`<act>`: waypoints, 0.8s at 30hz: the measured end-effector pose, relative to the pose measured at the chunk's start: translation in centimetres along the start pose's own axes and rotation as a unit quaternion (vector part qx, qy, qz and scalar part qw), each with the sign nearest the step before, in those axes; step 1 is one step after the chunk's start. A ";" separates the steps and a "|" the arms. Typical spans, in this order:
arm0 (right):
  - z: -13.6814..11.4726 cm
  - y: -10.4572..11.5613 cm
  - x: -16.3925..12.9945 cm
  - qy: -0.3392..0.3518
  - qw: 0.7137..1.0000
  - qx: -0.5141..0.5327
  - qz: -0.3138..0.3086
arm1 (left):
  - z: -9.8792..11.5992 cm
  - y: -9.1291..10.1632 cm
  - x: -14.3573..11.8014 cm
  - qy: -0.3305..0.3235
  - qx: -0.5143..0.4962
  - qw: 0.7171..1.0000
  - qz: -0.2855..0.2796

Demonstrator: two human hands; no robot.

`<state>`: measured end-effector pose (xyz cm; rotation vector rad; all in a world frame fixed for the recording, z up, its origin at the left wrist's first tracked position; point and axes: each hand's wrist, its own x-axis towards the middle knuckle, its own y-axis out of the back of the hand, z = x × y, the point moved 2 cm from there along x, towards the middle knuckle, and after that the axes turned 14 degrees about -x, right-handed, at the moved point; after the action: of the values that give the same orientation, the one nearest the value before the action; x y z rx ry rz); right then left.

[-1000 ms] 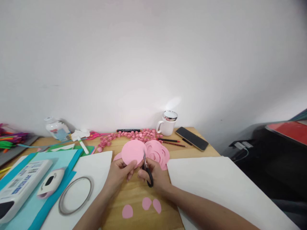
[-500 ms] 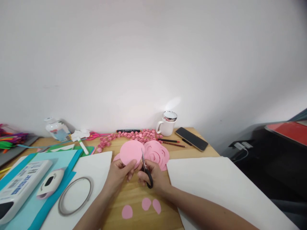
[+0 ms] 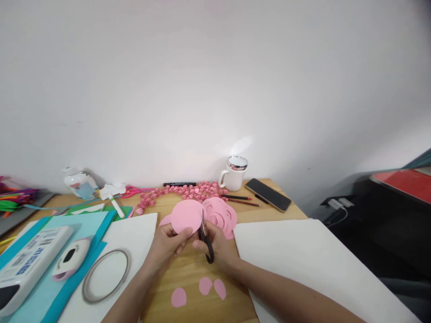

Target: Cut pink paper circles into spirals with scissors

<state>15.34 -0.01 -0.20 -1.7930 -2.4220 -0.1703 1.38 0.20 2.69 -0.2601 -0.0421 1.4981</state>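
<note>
Your left hand (image 3: 167,244) is pinched on the pink paper disc (image 3: 186,216), held just above the bench (image 3: 195,278). Your right hand (image 3: 218,244) is clamped on the black-handled scissors (image 3: 206,237), whose blades meet the disc's right edge, beside the pink spiral cutouts (image 3: 220,215).

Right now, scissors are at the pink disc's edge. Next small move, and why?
Probably turn the pink disc a little with the left hand and close the scissors for one short snip. The right hand has the blades at the disc's right edge, and the cut spirals lying behind suggest a curved cut, so feeding the paper should keep the line smooth.
</note>
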 end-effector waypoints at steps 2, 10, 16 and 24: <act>0.0 0.0 0.0 0.000 1.000 0.002 -0.003 | 0.1 -0.1 -0.1 -0.001 0.001 1.000 0.004; 0.2 0.1 -0.1 -0.023 0.999 -0.028 -0.007 | 0.6 -0.4 -0.3 -0.012 0.009 1.000 0.021; 0.2 -0.2 -0.2 -0.042 0.999 0.003 -0.006 | 0.7 -0.3 -0.2 -0.026 0.005 0.999 0.022; 0.7 -0.5 -0.2 -0.046 0.998 0.027 -0.017 | 0.6 -0.8 -0.4 0.010 -0.064 0.998 0.003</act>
<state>14.89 -0.27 -0.93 -1.7749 -2.4941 -0.0264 2.01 -0.12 3.53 -0.3779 -0.1218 1.5008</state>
